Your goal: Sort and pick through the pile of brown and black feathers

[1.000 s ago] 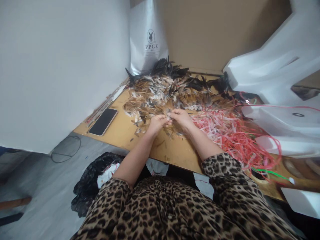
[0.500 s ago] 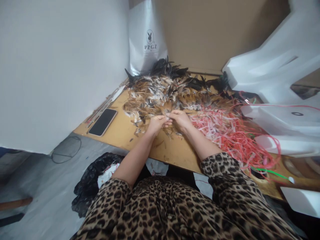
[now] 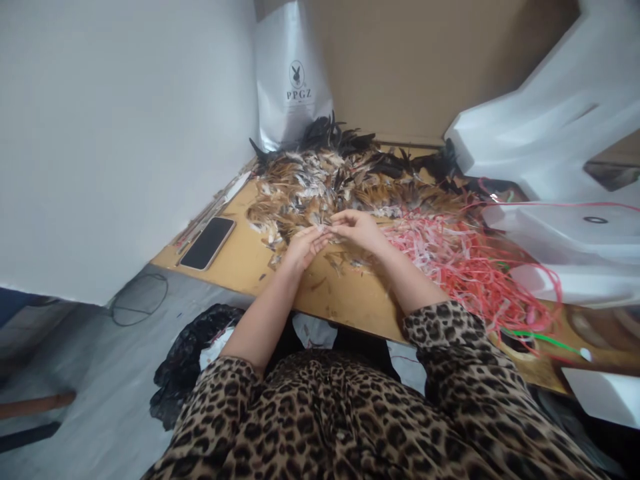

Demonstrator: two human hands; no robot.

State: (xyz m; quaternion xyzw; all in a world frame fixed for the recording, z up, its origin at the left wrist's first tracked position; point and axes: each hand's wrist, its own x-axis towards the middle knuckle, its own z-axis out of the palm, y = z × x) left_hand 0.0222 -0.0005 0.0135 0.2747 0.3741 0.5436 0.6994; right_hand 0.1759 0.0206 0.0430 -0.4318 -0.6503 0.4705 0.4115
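Note:
My left hand (image 3: 304, 247) is closed in a pinch at the near side of the feather pile, on a small brown and grey feather (image 3: 317, 217). From the right, my right hand (image 3: 361, 230) meets it, thumb and forefinger pinched close to the left fingertips at the feather's base. Exactly where each fingertip grips is too small to make out. Just beyond both hands spreads a pile of brown, white and black feathers (image 3: 300, 177). Beside my right forearm lies a tangle of pink and red plastic strips (image 3: 450, 260).
A phone (image 3: 208, 243) lies left on the wooden table (image 3: 245, 267). Behind the feathers stands a white printed bag (image 3: 295, 80). White machine housing (image 3: 555, 227) borders the right side. A black plastic bag (image 3: 187, 357) sits on the floor, near a loose cable (image 3: 143, 310).
Both hands have shifted slightly left. My right hand's fingers have lifted and loosened a little at the feather, and the brown feather fan above the fingertips now shows less.

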